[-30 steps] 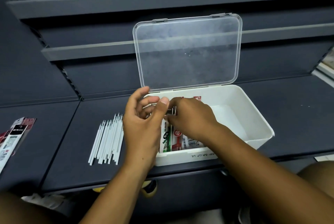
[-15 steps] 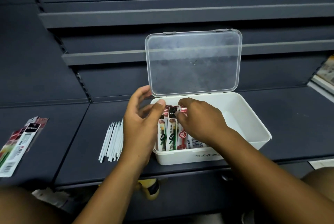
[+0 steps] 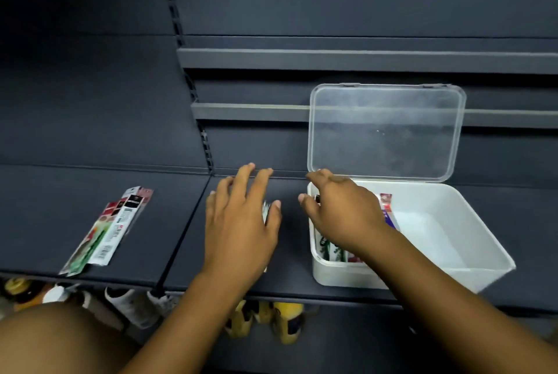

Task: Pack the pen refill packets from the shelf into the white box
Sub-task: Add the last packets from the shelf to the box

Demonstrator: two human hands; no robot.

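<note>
The white box (image 3: 422, 275) stands on the dark shelf at the right with its clear lid (image 3: 386, 132) propped upright. Several pen refill packets (image 3: 330, 250) lie in its left end, partly hidden under my right hand (image 3: 344, 216), which rests over them with fingers loosely spread. My left hand (image 3: 241, 222) hovers with fingers apart over the loose white refills (image 3: 266, 210) on the shelf left of the box, covering nearly all of them. A few more refill packets (image 3: 105, 232) lie flat on the shelf at the far left.
The dark shelf (image 3: 169, 222) has a seam between two panels left of my left hand. Empty shelf rails run across the back wall. Below the front edge sit shoes (image 3: 133, 304) and yellow packages (image 3: 271, 322). My knee fills the lower left corner.
My left hand has left the box and moved left over the loose white refills. My right hand stays on the packets in the box. The view has swung left, so the box now sits to the right.
</note>
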